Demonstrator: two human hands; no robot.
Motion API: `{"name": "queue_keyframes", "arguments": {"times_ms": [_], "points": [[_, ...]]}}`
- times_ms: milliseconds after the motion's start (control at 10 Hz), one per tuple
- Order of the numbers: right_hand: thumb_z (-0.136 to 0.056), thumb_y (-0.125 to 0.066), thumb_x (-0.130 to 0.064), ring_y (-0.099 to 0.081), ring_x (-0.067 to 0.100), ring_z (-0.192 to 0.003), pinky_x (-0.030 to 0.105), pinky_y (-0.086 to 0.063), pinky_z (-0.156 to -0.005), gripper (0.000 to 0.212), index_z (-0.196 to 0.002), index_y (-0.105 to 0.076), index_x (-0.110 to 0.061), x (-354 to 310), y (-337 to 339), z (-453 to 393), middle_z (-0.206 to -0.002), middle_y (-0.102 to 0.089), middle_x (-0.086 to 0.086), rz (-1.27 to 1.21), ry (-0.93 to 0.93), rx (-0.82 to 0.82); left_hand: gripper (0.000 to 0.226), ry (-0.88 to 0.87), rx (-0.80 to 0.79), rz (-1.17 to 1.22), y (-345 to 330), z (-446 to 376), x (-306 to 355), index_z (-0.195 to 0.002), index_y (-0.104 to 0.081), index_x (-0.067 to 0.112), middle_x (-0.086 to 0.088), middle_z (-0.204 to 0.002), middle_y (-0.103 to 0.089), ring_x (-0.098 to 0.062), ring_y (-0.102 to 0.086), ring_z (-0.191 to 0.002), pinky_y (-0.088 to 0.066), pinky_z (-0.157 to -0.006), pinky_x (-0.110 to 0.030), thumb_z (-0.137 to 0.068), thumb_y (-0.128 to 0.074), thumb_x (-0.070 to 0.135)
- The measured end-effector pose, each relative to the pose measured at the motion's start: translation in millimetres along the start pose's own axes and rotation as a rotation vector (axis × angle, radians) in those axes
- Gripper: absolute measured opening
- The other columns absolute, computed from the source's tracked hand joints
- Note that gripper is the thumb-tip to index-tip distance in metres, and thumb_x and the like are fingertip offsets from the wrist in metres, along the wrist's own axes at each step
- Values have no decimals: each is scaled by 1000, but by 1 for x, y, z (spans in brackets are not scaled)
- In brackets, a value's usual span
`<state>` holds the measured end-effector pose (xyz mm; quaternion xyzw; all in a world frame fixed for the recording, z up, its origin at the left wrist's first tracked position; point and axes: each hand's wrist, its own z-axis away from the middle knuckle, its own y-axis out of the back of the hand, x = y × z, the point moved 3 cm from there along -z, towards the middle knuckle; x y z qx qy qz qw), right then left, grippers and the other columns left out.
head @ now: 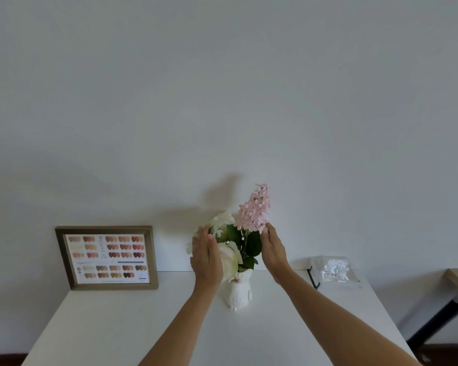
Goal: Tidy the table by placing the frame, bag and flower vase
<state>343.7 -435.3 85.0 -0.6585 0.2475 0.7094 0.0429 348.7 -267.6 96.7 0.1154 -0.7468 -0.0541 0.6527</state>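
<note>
Head view: white vase [239, 293] holds flowers [253, 212]; open hands [206, 256] flank them.

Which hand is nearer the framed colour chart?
Left. The left hand is at the bouquet's left side, toward the frame; the right hand is across the flowers, farther away.

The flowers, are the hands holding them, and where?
Not gripped. Both open hands cup the flowers: left hand against the white blooms, right hand by the pink spray. The vase is untouched.
</note>
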Motion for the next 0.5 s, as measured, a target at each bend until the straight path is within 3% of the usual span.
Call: {"name": "queue_keyframes", "arguments": {"times_ms": [200, 500], "points": [[-101, -24, -40, -25, 24, -143, 39, -21, -116, 51, -149, -18, -25, -3, 19, 23, -157, -26, 3, 20, -14, 46, 48, 52, 13, -78, 14, 13, -1, -147, -20, 31, 7, -161, -5, -18, 0, -149, 4, -117, -54, -100, -16, 39], [-101, -24, -38, -25, 24, -143, 39, -20, -116, 50, -149, -19, -23, 10, 36, 72, -157, -25, 3, 35, -63, 106, 47, -3, 24, -33, 37, 38, 1, -147, -17, 31, 4, -161, -4, -18, 2, -148, 4, -119, -55, -101, -17, 38]]}}
